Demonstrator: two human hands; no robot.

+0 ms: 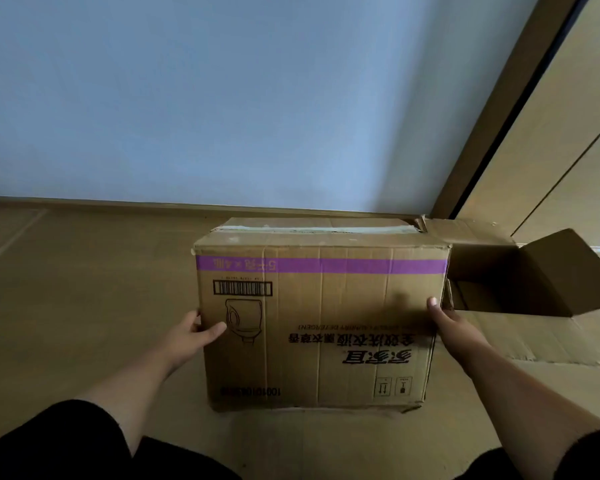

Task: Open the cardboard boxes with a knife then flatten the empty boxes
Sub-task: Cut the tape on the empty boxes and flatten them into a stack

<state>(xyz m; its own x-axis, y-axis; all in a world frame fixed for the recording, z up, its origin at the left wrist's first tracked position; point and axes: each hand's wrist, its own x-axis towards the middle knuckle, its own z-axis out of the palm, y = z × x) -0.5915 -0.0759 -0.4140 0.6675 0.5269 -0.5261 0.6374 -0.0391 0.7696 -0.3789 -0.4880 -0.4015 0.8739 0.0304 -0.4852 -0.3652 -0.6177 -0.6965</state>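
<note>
Cardboard box (321, 327), brown, is seen standing on the floor (84, 289) close to the far edge where the baseboard (84, 202) meets the pale blue wall (222, 98). Printing on its near face is upside down: a purple band (321, 265) near the top, a barcode (242, 288) at upper left, a bottle drawing below it, dark characters lower down. The top seam is covered by tape (312, 230), worn and whitish, and the top flaps are closed.

The box is gripped at both side edges. The left hand (191, 336) is wrapped round the left vertical edge, thumb laid across the near face, fingers hidden behind the side. The right hand (451, 323) is clamped on the right vertical edge, thumb on the near face, fingers out of sight round the corner. Bare forearms and dark sleeves (66, 441) are seen at the bottom corners.

A second box (534, 282) lies just beside the first one's right side, open, flaps spread, near the floor's far right corner by the door frame (492, 140). Flattened cardboard (534, 337) is spread under it on the floor.
</note>
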